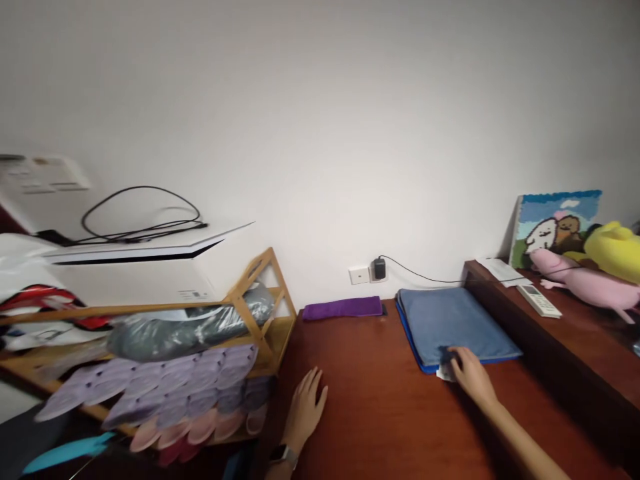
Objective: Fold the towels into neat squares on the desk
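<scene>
A stack of folded blue cloths [450,320] lies on the right part of the brown tabletop, a grey-blue one above a brighter blue one. At its near edge, my right hand [470,375] has its fingers curled closed on the cloth, beside a small white label [444,373]. The fingertips are partly hidden. My left hand [306,403], with a watch at the wrist, lies flat and open on the tabletop's left side, holding nothing. Against the wall, a folded purple cloth [343,308] forms a long strip.
To the left, a wooden rack [280,333] holds several slippers [170,380] and a white box [135,277] with a black cable on top. A raised ledge [590,340] on the right bears a remote control [539,301], plush toys [585,280] and a picture. A charger [380,269] is plugged into the wall.
</scene>
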`<state>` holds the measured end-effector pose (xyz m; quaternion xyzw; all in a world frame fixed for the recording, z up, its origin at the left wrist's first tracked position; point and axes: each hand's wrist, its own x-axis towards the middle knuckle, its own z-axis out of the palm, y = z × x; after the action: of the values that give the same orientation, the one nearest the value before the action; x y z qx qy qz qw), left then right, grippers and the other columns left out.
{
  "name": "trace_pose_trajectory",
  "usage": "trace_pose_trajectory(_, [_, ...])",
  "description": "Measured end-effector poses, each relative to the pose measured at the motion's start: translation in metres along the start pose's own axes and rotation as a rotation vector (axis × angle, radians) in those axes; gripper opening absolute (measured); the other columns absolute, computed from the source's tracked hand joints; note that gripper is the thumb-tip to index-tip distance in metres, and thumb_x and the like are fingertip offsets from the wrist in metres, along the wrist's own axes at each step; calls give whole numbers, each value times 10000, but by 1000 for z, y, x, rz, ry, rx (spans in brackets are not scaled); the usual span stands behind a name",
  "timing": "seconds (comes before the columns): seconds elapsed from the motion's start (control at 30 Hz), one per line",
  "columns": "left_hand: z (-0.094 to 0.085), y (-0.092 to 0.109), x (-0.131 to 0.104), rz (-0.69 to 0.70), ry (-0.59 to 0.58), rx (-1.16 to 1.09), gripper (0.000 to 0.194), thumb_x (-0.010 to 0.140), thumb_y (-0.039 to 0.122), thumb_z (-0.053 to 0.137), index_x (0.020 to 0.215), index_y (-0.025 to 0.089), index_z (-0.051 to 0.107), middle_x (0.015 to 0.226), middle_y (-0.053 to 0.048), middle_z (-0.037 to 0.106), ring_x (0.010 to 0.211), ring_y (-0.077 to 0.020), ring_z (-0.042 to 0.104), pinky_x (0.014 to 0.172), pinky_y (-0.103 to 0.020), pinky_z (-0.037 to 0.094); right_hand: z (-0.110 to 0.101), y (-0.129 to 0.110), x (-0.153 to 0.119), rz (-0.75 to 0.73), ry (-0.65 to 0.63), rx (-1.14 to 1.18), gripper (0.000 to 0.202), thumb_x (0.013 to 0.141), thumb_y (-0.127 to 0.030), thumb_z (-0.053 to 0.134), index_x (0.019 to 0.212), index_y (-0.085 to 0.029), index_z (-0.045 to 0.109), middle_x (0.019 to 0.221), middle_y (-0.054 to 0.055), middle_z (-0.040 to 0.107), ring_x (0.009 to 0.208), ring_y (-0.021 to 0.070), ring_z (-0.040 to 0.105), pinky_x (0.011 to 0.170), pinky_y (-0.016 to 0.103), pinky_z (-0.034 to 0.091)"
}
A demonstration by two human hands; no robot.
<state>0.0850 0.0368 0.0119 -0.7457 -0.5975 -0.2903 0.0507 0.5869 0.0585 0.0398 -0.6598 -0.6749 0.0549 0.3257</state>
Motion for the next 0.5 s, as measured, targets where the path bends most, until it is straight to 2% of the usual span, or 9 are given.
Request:
trace_pose_trajectory(0.07, [-3, -14, -2, -49, 13, 30, 385, 989, 332, 467, 1246, 221, 731, 1335, -94, 736, 1258, -282, 676, 1080, -487, 558, 32, -50, 24, -18, -140, 56, 364, 961, -260, 373, 1106, -234, 706, 1167, 117, 749, 1151, 271, 691, 1073, 396, 504])
trace_pose_trajectory(0.17, [1, -10, -2, -57, 5, 57, 367, 998, 311, 480, 1249, 216, 730, 1354, -98, 720, 1278, -283, 654, 1108, -490, 529, 80, -115, 69, -37, -295, 31, 362, 954, -195, 404, 1149, -186, 709, 1194, 112, 751, 1162, 223, 688, 1051, 305, 487])
trace_pose_trajectory(0.23, [3, -4, -3, -55, 1, 61, 364, 995, 280, 482, 1257, 211, 725, 1356, -101, 715, 1276, -285, 647, 1107, -494, 526, 109, -142, 100, -37, -322, 1, 349, 935, -159, 454, 1171, -157, 711, 1211, 120, 741, 1165, 210, 675, 1039, 273, 468])
trace_pose_trajectory(0.37, [4, -4, -7, -58, -3, 46, 364, 983, 249, 500, 1280, 220, 708, 1370, -96, 700, 1290, -289, 627, 1114, -507, 511, 148, -163, 150, -11, -310, -83, 384, 912, -110, 518, 1256, -115, 687, 1286, 163, 684, 1161, 222, 635, 1023, 283, 430])
trace_pose_trajectory(0.5, [3, -6, -11, -70, -9, 38, 368, 986, 248, 502, 1303, 251, 689, 1384, -83, 687, 1308, -292, 608, 1118, -511, 501, 163, -171, 170, -11, -308, -169, 331, 960, -129, 498, 1230, -117, 688, 1256, 185, 668, 1114, 250, 618, 941, 311, 440])
